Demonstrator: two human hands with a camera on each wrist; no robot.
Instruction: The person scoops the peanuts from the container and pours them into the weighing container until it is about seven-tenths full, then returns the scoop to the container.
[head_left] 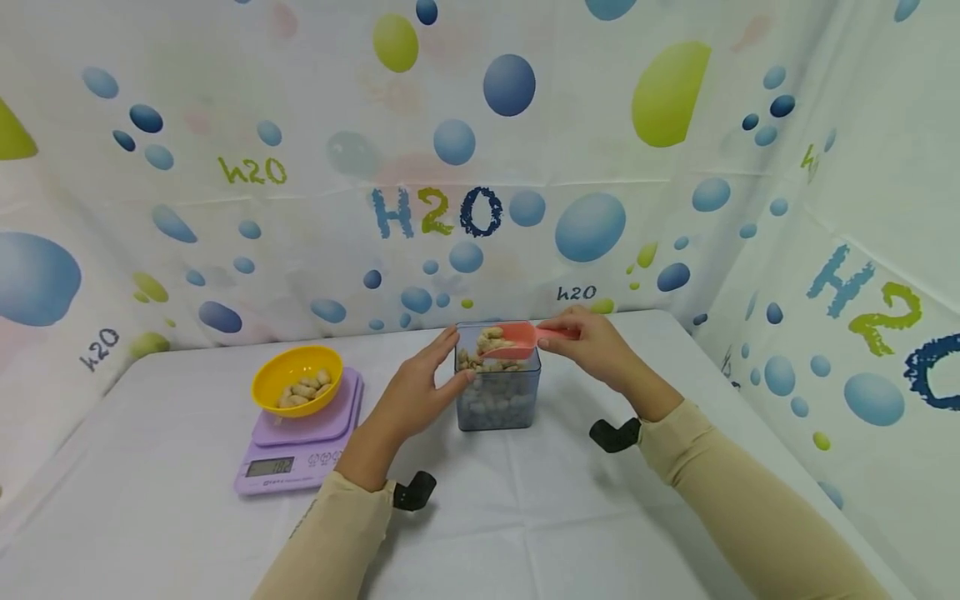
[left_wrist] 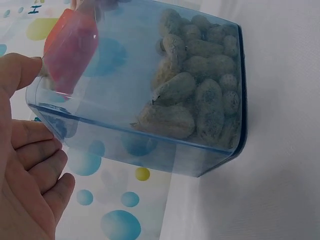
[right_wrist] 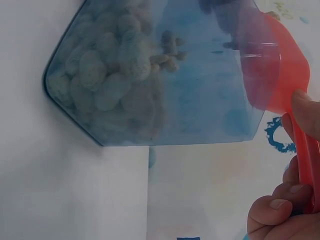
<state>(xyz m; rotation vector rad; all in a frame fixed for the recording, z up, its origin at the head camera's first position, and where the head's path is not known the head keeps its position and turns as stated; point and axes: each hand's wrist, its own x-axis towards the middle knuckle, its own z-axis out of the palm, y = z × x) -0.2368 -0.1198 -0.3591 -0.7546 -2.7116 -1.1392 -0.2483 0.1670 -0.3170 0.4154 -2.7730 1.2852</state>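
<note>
A clear bluish plastic container [head_left: 497, 400] stands on the table with unshelled peanuts [left_wrist: 210, 80] in its lower part. My left hand [head_left: 417, 387] holds it at the near-left upper corner, thumb [left_wrist: 20, 72] at the rim and fingers [left_wrist: 42, 155] against the left side. My right hand [head_left: 592, 346] grips the handle of a coral-red scoop [head_left: 517, 340], thumb on top and fingers curled beneath. Several peanuts [head_left: 492, 340] lie in the scoop, which is level at the container's mouth, its bowl partly inside the rim.
Left of the container, a purple kitchen scale [head_left: 300, 462] carries a yellow bowl [head_left: 273, 375] with several peanuts in it. The scale's display is lit, its digits hard to read. White cloth [head_left: 600, 542] covers the table; a patterned curtain [head_left: 420, 150] hangs behind and at the sides.
</note>
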